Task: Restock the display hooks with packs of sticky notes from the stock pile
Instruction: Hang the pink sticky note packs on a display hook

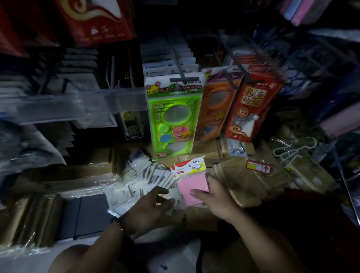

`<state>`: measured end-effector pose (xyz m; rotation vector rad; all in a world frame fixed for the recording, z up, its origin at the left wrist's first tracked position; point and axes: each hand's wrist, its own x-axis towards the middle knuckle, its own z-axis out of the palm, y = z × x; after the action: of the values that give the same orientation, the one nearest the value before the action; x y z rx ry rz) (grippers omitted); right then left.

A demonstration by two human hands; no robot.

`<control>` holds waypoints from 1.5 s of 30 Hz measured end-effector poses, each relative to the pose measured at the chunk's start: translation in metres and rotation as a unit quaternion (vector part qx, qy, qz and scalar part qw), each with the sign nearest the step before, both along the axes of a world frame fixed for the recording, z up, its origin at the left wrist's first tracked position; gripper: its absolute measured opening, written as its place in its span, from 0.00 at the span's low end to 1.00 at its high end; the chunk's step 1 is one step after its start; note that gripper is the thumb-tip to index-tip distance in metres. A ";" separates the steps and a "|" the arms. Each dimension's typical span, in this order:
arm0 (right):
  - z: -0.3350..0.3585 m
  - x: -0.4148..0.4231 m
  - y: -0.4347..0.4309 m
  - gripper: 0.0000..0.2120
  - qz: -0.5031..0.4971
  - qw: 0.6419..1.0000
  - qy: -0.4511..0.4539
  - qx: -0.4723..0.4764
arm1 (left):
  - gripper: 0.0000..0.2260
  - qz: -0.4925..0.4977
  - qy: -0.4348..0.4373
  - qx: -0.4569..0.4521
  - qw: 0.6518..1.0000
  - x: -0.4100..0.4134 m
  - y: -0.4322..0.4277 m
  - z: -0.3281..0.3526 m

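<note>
Head view: pink sticky-note pack (190, 183) sits pinched in right hand (216, 200) fingers (197, 192).

Print on the sticky-note pack (191, 182) is unreadably small.

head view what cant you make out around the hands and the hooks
- Left hand: whether it grips a white pack or just touches; dim, fingers cover the contact.
- Pink sticky note pack: bottom corner hidden by the right hand; header print too small.
- Shelf goods at picture left: motion-blurred.
- Hook over the green stencil pack: rear end lost in darkness.
</note>
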<state>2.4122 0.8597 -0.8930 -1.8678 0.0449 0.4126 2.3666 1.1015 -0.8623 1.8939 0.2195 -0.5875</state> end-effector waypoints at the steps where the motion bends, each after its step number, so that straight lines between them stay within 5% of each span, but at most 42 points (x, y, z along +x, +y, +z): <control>1: 0.012 -0.012 0.007 0.17 -0.005 0.999 -0.002 0.035 | 0.15 0.017 0.016 -0.039 0.999 -0.005 -0.001 0.007; 5: 0.052 -0.058 0.030 0.18 -0.051 0.990 0.012 0.129 | 0.13 0.076 0.023 -0.211 0.974 -0.029 -0.009 0.034; 12: 0.115 -0.103 0.061 0.15 -0.034 0.992 -0.049 0.111 | 0.10 0.178 -0.079 -0.244 0.950 -0.083 0.001 0.086; 21: 0.230 -0.123 0.102 0.42 -0.039 0.963 -0.233 0.131 | 0.11 0.244 -0.260 -0.184 0.916 -0.111 0.043 0.197; 26: 0.311 -0.132 0.126 0.31 -0.048 0.929 -0.306 0.201 | 0.12 0.255 -0.379 -0.149 0.877 -0.123 0.059 0.279; 32: 0.410 -0.122 0.144 0.28 0.021 0.901 -0.395 0.177 | 0.23 0.241 -0.487 -0.138 0.828 -0.137 0.079 0.381; 40: 0.513 -0.101 0.164 0.27 0.076 0.858 -0.466 0.199 | 0.11 0.168 -0.572 -0.112 0.795 -0.147 0.110 0.486; 45: 0.556 -0.066 0.185 0.29 0.068 0.840 -0.506 0.186 | 0.27 0.221 -0.623 -0.004 0.750 -0.134 0.140 0.528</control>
<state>2.3462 1.0451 -0.3374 -1.4958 -0.8293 -0.4882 2.2327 1.2410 -0.3345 1.7474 -0.2237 1.0315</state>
